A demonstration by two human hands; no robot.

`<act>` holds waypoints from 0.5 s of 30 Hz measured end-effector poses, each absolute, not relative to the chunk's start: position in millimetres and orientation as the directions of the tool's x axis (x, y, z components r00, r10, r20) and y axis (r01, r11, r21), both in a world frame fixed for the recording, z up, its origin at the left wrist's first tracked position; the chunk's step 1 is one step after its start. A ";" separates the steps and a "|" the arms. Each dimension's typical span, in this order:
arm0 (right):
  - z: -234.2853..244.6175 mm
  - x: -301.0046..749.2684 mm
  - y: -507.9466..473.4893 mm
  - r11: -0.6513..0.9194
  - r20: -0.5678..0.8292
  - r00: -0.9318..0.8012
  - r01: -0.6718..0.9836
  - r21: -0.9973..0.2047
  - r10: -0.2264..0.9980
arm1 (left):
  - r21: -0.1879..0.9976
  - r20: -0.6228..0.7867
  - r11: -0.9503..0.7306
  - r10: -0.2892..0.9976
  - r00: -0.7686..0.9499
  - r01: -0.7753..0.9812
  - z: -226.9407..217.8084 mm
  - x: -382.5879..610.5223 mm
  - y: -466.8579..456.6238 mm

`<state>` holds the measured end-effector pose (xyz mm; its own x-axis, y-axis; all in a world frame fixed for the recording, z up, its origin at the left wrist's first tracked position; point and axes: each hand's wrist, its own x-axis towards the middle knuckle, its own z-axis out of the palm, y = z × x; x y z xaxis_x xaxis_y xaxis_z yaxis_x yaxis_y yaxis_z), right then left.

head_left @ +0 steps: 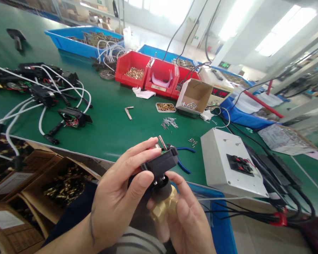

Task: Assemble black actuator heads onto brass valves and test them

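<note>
My left hand [119, 187] is closed around a black plastic actuator housing [162, 163], thumb on the near side and fingers over the top. A bit of green circuit board and a metal pin show at its open top. Below it, my right hand [192, 217] grips a brass valve body [164, 208] with hexagonal ends. A round black collar [161, 190] sits between housing and valve; whether they are fastened I cannot tell. Just behind my hands lie blue-handled pliers [184, 166], their jaws hidden by the housing.
Several black units with white cables [74, 116] lie on the left. Red bins [131, 70], a small tray [165, 107], a cardboard box [194, 95] and loose pins [169, 122] stand or lie beyond my hands. A grey control box [229, 164] is at the right.
</note>
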<state>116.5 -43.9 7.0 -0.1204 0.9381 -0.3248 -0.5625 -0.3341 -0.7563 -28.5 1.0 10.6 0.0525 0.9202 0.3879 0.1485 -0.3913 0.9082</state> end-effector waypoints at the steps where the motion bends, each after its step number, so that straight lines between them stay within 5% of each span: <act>1: 7.4 115.2 -44.2 -0.309 -0.312 -0.092 -0.556 -0.772 0.945 | 0.889 0.416 -0.420 0.907 0.064 0.180 10.7 -28.5 0.9; 6: 3.8 107.8 -43.1 -0.160 -0.235 0.111 -0.460 -0.874 0.966 | 0.837 0.453 -0.484 0.874 0.176 0.255 6.3 -27.2 3.2; 15: -6.4 126.2 -32.1 -0.113 -0.167 0.116 -0.375 -0.920 0.979 | 0.671 0.416 -0.517 0.856 0.306 0.532 -4.6 -28.3 6.6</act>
